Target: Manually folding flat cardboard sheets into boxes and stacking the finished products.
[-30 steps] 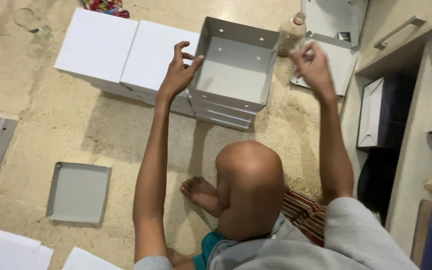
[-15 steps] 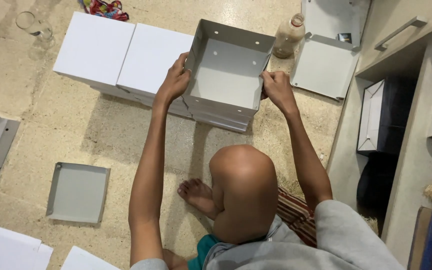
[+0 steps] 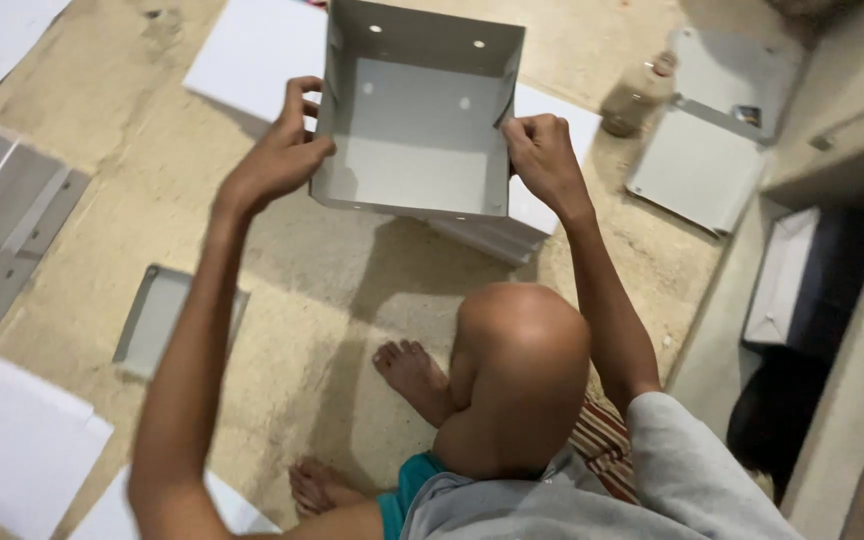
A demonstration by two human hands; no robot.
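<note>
Head view: both grips, left hand (image 3: 277,160) and right hand (image 3: 544,160), clamp grey metal box (image 3: 407,150); bottle (image 3: 637,95) nearby.

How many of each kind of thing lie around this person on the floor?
Open grey metal box, held by left hand and right hand: 1
Shallow grey metal trays: 2
Small brown bottle: 1
Total: 4

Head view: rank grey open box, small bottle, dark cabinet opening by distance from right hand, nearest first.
1. Grey open box: gripped by the right hand at its right wall.
2. Small bottle: on the floor, up-right of the hand.
3. Dark cabinet opening: far right.
</note>
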